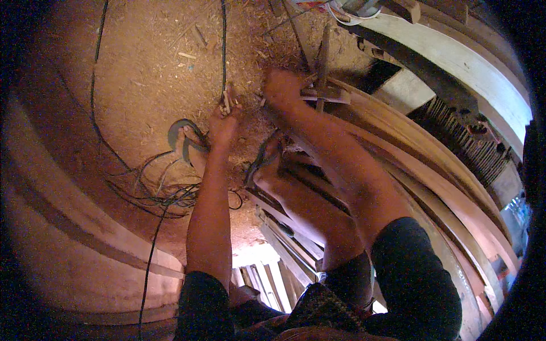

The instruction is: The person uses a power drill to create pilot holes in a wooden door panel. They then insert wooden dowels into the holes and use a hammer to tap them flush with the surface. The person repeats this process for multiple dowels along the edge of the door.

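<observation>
My left hand [225, 124] is out in front of me, its fingers curled around something pale and narrow that I cannot make out. A black cable [223, 51] comes down from the top of the view to these fingers; whether they grip it is unclear. Farther right, my right hand [282, 88] is low over the sawdust, back of the hand up. Its fingers are dark and hidden. Beside it lies a short wooden piece [333, 95], against a thin upright stick [323, 62].
Sawdust and wood chips cover the ground [153, 62]. Tangled black cables [170, 196] lie left of my left forearm, near my sandalled foot [186, 139]. Long wooden boards [421, 153] are stacked along the right. Large curved timber [96, 244] fills the lower left.
</observation>
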Tool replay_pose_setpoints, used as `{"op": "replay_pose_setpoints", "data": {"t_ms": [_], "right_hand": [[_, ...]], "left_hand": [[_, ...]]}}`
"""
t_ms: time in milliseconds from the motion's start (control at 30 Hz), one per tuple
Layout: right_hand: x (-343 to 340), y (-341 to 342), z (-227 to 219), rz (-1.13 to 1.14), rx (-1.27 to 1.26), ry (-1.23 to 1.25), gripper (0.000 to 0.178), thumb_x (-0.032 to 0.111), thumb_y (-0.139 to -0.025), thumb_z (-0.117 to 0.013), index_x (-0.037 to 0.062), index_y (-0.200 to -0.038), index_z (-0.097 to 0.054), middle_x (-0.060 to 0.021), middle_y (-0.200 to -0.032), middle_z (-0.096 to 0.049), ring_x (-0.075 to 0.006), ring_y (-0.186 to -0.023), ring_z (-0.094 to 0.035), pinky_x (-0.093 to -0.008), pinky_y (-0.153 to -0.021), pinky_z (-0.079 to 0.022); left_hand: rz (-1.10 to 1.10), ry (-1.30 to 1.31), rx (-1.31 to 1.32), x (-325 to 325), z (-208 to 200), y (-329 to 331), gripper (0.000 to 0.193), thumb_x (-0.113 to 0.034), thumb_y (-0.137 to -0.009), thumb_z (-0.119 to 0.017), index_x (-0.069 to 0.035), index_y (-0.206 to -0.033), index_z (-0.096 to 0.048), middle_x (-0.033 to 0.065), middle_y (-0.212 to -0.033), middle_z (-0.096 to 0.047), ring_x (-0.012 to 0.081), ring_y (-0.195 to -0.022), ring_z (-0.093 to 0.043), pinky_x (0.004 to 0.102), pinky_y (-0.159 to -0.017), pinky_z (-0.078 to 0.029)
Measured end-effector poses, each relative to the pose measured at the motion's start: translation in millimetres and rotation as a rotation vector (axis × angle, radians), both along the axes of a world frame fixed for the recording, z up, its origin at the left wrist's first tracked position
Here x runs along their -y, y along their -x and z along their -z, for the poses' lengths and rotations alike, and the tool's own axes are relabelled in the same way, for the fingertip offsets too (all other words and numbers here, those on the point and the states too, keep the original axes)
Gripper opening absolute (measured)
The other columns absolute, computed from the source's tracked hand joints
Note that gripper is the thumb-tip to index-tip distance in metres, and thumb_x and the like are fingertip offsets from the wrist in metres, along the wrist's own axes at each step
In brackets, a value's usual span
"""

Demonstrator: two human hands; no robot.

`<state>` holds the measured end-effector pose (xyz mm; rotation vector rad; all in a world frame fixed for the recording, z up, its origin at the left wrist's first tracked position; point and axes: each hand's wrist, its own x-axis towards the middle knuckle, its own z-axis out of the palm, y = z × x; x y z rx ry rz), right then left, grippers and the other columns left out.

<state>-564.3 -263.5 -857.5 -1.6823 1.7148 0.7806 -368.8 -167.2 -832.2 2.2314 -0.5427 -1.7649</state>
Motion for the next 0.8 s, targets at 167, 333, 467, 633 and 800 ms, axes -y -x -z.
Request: {"op": "replay_pose_setpoints", "data": {"t_ms": [167,333,467,633,800], "right_hand": [[-42.7,-66.9,-10.9,0.074,0.016,0.123,0.032,0.018,-0.087,-0.064,0.0058,-0.116,-0.066,-0.0241,-0.099,-0.072,-0.0423,-0.093,-0.072,-0.0526,-0.081,-0.059],[-45.0,-77.8,-25.3,0.285,0.133,0.135,0.042,0.006,-0.092,-0.057,0.0045,-0.134,-0.055,-0.0289,-0.125,-0.063,-0.0468,-0.103,-0.069,-0.0519,-0.086,-0.058],[-70.1,-81.0,-26.2,0.350,0.227,0.193,0.051,0.002,-0.087,-0.061,0.0029,-0.137,-0.053,-0.0324,-0.135,-0.055,-0.0497,-0.107,-0.066,-0.0532,-0.091,-0.056],[-92.4,-81.9,-24.5,0.329,0.319,0.367,0.051,0.004,-0.081,-0.070,0.0006,-0.130,-0.057,-0.0320,-0.137,-0.054,-0.0491,-0.108,-0.066,-0.0530,-0.096,-0.053],[-112.2,-89.3,-31.2,0.609,0.504,0.234,0.041,0.008,-0.076,-0.078,0.0010,-0.115,-0.065,-0.0232,-0.115,-0.069,-0.0385,-0.101,-0.069,-0.0452,-0.090,-0.055]], "left_hand": [[-0.092,-0.068,0.023,26.8,-26.3,-5.5,0.047,-0.035,-0.090,-0.078,-0.002,-0.121,-0.069,0.0104,-0.099,-0.076,0.0233,-0.085,-0.069,0.0389,-0.077,-0.054],[-0.114,-0.170,0.024,41.5,-37.6,-20.0,0.052,-0.035,-0.089,-0.079,0.000,-0.125,-0.066,0.0105,-0.107,-0.074,0.0218,-0.095,-0.068,0.0375,-0.083,-0.053],[-0.164,-0.111,-0.027,10.9,-0.4,-28.6,0.052,-0.034,-0.089,-0.078,0.000,-0.127,-0.065,0.0129,-0.115,-0.072,0.0223,-0.100,-0.067,0.0366,-0.088,-0.052],[-0.005,-0.194,0.133,5.4,-18.3,-36.0,0.052,-0.033,-0.093,-0.075,-0.003,-0.133,-0.062,0.0142,-0.117,-0.070,0.0282,-0.103,-0.068,0.0410,-0.090,-0.053],[-0.592,-0.286,-0.332,58.2,-138.1,-32.2,0.062,-0.036,-0.093,-0.077,-0.005,-0.142,-0.053,0.0135,-0.126,-0.068,0.0319,-0.111,-0.066,0.0460,-0.093,-0.053]]}}
